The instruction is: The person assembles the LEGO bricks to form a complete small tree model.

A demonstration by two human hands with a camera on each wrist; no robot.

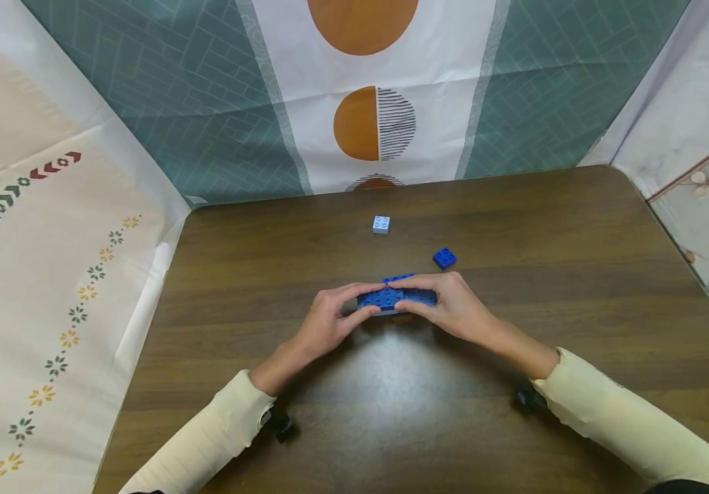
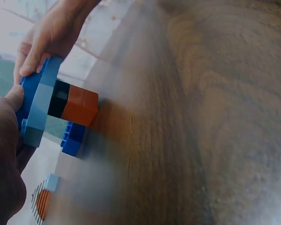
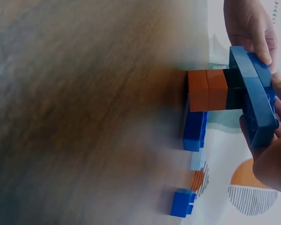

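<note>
A T-shaped toy brick build stands on the table, with orange bricks [image 3: 207,90] at its base and a dark green brick [image 3: 233,89] above them. Across the top runs a wider layer of lighter blue bricks [image 2: 40,107], carrying a studded blue brick [image 1: 382,298]. My left hand [image 1: 327,319] pinches that blue brick from the left, thumb at the front and fingers behind. From the right, my right hand [image 1: 462,309] pinches the top at its middle, its fingertips close to the left hand's. Fingers partly hide the top.
Just behind the build a longer blue brick [image 3: 194,132] lies on the wooden table [image 1: 255,254]. A small blue brick [image 1: 445,259] sits behind to the right, and a pale blue brick [image 1: 381,225] farther back. Patterned cloths [image 1: 218,103] hang around the table.
</note>
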